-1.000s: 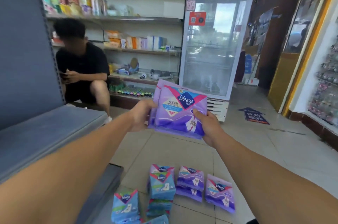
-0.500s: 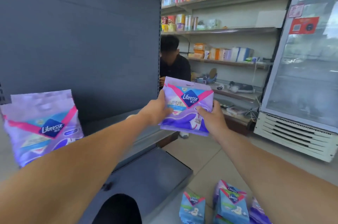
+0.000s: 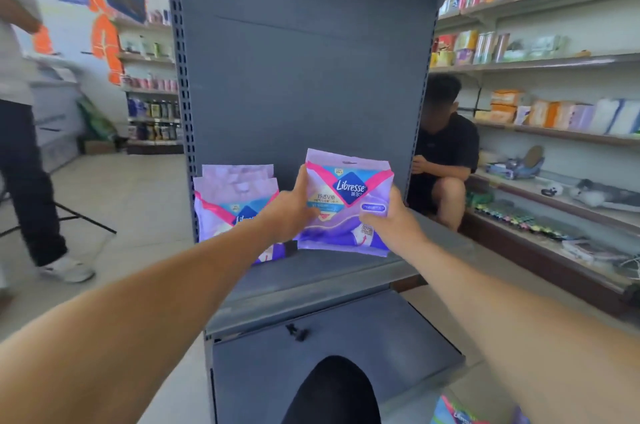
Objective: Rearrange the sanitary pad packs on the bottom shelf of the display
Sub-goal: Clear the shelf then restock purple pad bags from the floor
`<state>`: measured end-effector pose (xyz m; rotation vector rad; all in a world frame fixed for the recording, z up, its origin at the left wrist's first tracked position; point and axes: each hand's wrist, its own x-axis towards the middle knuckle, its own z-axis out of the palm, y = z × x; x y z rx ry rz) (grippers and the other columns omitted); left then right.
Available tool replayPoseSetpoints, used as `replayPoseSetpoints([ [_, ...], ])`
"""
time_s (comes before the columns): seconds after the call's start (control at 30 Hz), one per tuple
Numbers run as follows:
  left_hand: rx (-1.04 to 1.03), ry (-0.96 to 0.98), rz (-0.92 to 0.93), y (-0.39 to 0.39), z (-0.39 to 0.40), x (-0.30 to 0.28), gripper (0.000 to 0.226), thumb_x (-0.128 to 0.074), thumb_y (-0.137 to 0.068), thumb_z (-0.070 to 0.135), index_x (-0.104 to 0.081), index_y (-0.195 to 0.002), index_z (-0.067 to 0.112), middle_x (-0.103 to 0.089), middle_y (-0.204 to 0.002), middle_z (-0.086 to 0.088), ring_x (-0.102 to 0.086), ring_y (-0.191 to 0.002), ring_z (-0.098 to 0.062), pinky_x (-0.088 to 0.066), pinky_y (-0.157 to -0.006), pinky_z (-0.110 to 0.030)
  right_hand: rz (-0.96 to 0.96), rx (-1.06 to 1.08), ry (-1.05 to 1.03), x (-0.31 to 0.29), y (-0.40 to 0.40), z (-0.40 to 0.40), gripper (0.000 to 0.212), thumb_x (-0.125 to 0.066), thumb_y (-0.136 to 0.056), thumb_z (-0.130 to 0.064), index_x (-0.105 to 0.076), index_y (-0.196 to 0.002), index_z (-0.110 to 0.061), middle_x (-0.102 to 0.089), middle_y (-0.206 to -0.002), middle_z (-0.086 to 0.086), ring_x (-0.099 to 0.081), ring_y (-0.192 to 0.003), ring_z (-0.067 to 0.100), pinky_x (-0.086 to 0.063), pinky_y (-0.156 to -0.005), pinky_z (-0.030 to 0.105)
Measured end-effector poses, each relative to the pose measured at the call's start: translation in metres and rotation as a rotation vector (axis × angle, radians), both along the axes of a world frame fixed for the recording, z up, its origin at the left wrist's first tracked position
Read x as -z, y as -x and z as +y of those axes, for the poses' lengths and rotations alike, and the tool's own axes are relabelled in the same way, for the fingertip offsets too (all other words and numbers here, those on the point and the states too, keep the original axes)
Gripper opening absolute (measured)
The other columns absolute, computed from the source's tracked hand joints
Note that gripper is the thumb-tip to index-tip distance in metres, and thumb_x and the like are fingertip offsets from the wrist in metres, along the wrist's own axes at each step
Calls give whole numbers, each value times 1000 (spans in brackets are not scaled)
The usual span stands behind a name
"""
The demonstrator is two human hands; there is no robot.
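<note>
Since half a second ago the purple pack (image 3: pixel 347 202) has come to the grey shelf (image 3: pixel 332 268), upright at its middle with its bottom edge at the shelf. Standing packs (image 3: pixel 232 197) lean just left. The left hand (image 3: pixel 290 212) and right hand (image 3: pixel 388 219) each have a curled grip on its sides.

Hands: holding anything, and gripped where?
Both hold one purple pack: left hand grips its left edge, right hand its right edge.
</note>
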<state>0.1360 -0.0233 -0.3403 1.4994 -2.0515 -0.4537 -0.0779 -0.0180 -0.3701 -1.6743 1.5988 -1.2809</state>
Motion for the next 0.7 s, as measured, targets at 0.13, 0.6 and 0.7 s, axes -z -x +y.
replayPoseSetpoints([
  [0.13,-117,18,6,-50,8,3,87,-56,-95,18,9,-153,24,-56,-132,-13,-60,-110,-31,-52,-89,-38,7,-135,-4,-6,-51,-16,58,-73,-77,-27,-38,-123,-35,-65,-111,-10,-67,-98,12,-59,-84,42],
  [0.6,-344,-10,62,-132,53,27,89,-56,-96,24,13,-152,27,-62,-120,-11,-58,-79,-15,-48,-65,-29,139,-336,45,10,-153,-25,67,-77,-80,-32,-26,-123,-32,-58,-110,-14,-65,-99,15,-59,-82,42],
  [0.7,-338,-36,66,-132,50,37,92,-58,-95,26,15,-151,29,-61,-123,-8,-61,-83,-15,-51,-66,-28,126,-357,39,16,-150,-23,66,-78,-81,-31,-25,-121,-32,-55,-110,-16,-64,-100,12,-61,-78,36],
])
